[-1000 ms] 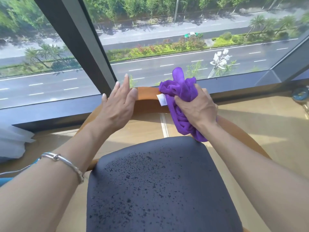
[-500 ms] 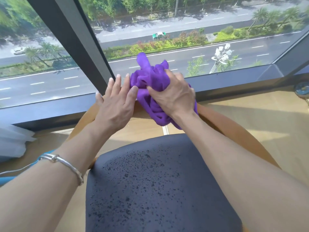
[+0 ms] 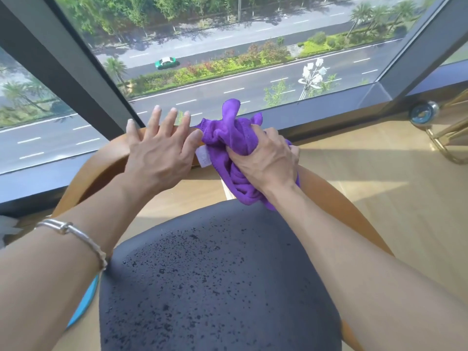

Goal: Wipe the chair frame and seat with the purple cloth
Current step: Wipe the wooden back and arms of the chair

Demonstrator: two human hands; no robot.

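Head view, looking down over a chair set against a window (image 3: 253,46).

- Right hand (image 3: 266,158): fingers curled tight round a bunched purple cloth (image 3: 228,130), pressing it onto the top of the chair frame (image 3: 106,158). One tip of the cloth sticks up above the hand. A white tag (image 3: 203,155) hangs on its left side.
- Left hand (image 3: 159,153): flat on the frame, fingers straight and spread, gripping nothing. Its thumb touches the cloth's left edge. Bracelet (image 3: 73,231) on that wrist.
- The hands sit side by side on the rail, left bracing and right working.
- Key relation: the wooden rail runs left to right across the view, then curves back toward the person on both sides. The cloth sits at about its middle, just right of centre. The right-hand bend of the rail passes directly under the right forearm, so the right hand is the nearer one for that stretch. The left bend lies under the left hand and wrist.
- Seat (image 3: 215,274): dark, dotted with darker specks, below the rail and closer to the person, between the forearms. The cloth's lower fold hangs just above its back edge; contact cannot be told.
- Judgement: frame wiping is in hand and the seat is not yet reached.
- Pale wood floor (image 3: 379,198) beyond.
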